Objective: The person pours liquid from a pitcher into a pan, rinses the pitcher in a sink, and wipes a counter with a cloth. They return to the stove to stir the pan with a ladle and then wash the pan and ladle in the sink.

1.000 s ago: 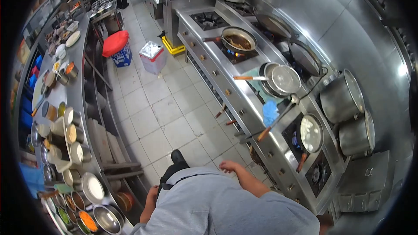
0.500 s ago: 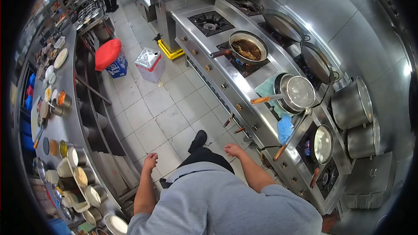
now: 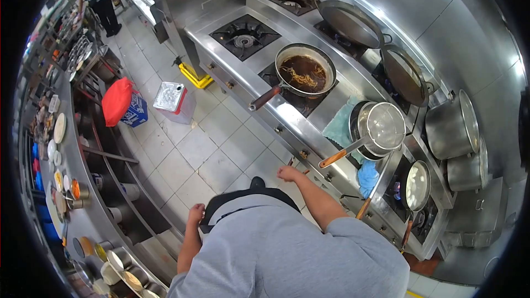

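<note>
Beside my left hip hangs my left hand [image 3: 196, 213], its fingers loosely curled with nothing seen in them. My right hand [image 3: 287, 174] is held out in front of my waist, also curled and holding nothing visible, close to the stove's front edge. On a burner ahead, a pan [image 3: 306, 70] of dark brown liquid holds pale strips, and its wooden handle [image 3: 265, 98] points toward the aisle. To the right, a wooden-handled strainer [image 3: 386, 124] rests on stacked pans. Another frying pan [image 3: 417, 186] with white pieces sits over a lit blue flame.
The steel stove [image 3: 287, 124] runs along my right. A counter [image 3: 88, 198] with bowls and plates lines my left. On the floor ahead stand a foil-topped container [image 3: 171, 98], a red-covered blue box [image 3: 118, 103] and a yellow frame [image 3: 194, 74]. A person [image 3: 99, 0] stands far down the aisle.
I have moved forward along the stove, so the pan of brown liquid looks nearer. My right hand has shifted slightly up and left in view. Both hands remain curled.
</note>
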Demonstrator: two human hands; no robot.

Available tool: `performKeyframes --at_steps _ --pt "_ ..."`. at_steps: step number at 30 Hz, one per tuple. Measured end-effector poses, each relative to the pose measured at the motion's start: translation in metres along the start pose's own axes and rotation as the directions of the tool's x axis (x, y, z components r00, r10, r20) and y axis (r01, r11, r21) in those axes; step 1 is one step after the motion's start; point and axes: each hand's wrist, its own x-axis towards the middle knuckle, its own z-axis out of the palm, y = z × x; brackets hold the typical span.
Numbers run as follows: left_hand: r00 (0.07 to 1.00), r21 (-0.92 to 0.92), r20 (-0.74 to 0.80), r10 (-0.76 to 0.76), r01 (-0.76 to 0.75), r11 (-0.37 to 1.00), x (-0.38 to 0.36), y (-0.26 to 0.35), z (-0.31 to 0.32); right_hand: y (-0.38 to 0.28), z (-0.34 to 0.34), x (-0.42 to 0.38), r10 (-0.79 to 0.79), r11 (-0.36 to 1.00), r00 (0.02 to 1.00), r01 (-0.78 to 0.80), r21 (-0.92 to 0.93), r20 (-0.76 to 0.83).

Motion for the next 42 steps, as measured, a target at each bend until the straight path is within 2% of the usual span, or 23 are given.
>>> performKeyframes --at_steps 1,2,7,10,12,14,15,17,18,21,23,26,28,29,30,32,33,34,35,36,38,39,42 --pt "0.943 -0.179 0.015 -0.333 0.330 0.927 0.007 0.035 -0.009 0.003 -0.006 0.012 -0.103 0.995 0.991 0.103 -0.006 -0.082" --pt "0.944 -0.175 0.024 -0.328 0.327 0.929 0.016 0.050 -0.011 -0.003 -0.012 0.016 -0.095 0.995 0.992 0.095 -0.002 -0.089" --pt "0.961 -0.017 0.152 -0.232 0.237 0.971 0.088 0.076 -0.014 -0.027 -0.021 0.013 -0.014 0.928 0.976 0.094 0.360 -0.219" --pt "0.944 0.144 0.272 -0.190 0.155 0.977 0.119 0.108 -0.009 -0.021 -0.001 -0.010 0.100 0.907 0.968 0.006 0.422 -0.229" --pt "0.937 0.166 0.315 -0.149 0.100 0.981 0.138 0.129 -0.007 -0.011 0.019 -0.027 0.207 0.887 0.962 -0.108 0.449 -0.177" --pt "0.933 0.175 0.340 -0.114 0.056 0.983 0.148 0.154 -0.009 0.022 0.044 -0.028 0.222 0.928 0.975 -0.212 0.308 0.003" --pt "0.946 0.154 0.324 -0.010 -0.042 0.987 0.156 0.155 -0.010 0.020 0.049 -0.042 0.229 0.924 0.973 -0.217 0.314 -0.003" --pt "0.934 0.173 0.356 0.022 -0.089 0.981 0.176 0.156 -0.018 0.005 0.054 -0.072 0.404 0.787 0.914 -0.360 0.501 0.022" --pt "0.924 0.190 0.380 0.044 -0.124 0.974 0.180 0.159 -0.024 0.003 0.058 -0.077 0.412 0.779 0.911 -0.365 0.510 0.022" --pt "0.908 0.253 0.415 -0.062 -0.049 0.966 0.190 0.169 -0.049 -0.013 0.071 -0.084 0.479 0.684 0.878 -0.357 0.636 -0.022" --pt "0.884 0.305 0.463 -0.071 -0.083 0.949 0.218 0.145 -0.069 -0.037 0.079 -0.076 0.471 0.626 0.873 -0.231 0.745 -0.126" --pt "0.852 0.335 0.518 -0.071 -0.125 0.934 0.244 0.112 -0.086 -0.065 0.087 -0.057 0.448 0.596 0.885 -0.187 0.781 -0.129" --pt "0.841 0.304 0.530 -0.106 -0.072 0.950 0.257 0.103 -0.096 -0.095 0.085 -0.053 0.425 0.592 0.897 -0.174 0.787 -0.121" --pt "0.730 0.350 0.679 0.082 -0.420 0.837 0.272 0.096 -0.105 -0.108 0.089 -0.051 0.423 0.607 0.889 -0.137 0.783 -0.173" --pt "0.728 0.348 0.680 0.087 -0.424 0.836 0.280 0.100 -0.106 -0.118 0.094 -0.047 0.418 0.624 0.881 -0.101 0.774 -0.222" --pt "0.771 0.509 0.636 0.009 -0.429 0.746 0.287 0.111 -0.107 -0.119 0.115 -0.038 0.435 0.655 0.853 -0.079 0.751 -0.289" --pt "0.784 0.609 0.598 -0.165 -0.311 0.729 0.295 0.118 -0.105 -0.110 0.132 -0.030 0.427 0.677 0.831 -0.032 0.735 -0.358" --pt "0.787 0.616 0.591 -0.178 -0.297 0.730 0.295 0.124 -0.108 -0.108 0.146 -0.026 0.417 0.695 0.806 0.016 0.719 -0.420" --pt "0.804 0.555 0.582 -0.123 -0.282 0.782 0.292 0.134 -0.109 -0.124 0.139 -0.037 0.477 0.551 0.813 0.020 0.834 -0.334" --pt "0.821 0.485 0.568 -0.056 -0.278 0.829 0.294 0.148 -0.109 -0.131 0.136 -0.040 0.468 0.555 0.817 0.026 0.832 -0.338" --pt "0.828 0.423 0.561 -0.003 -0.283 0.861 0.292 0.174 -0.109 -0.129 0.135 -0.048 0.514 0.473 0.851 -0.178 0.863 -0.106" --pt "0.828 0.363 0.559 0.039 -0.286 0.887 0.286 0.183 -0.110 -0.121 0.141 -0.046 0.496 0.560 0.862 -0.224 0.798 -0.106" --pt "0.823 0.303 0.568 -0.006 -0.203 0.931 0.272 0.201 -0.114 -0.123 0.134 -0.045 0.559 0.576 0.827 -0.333 0.747 -0.063"
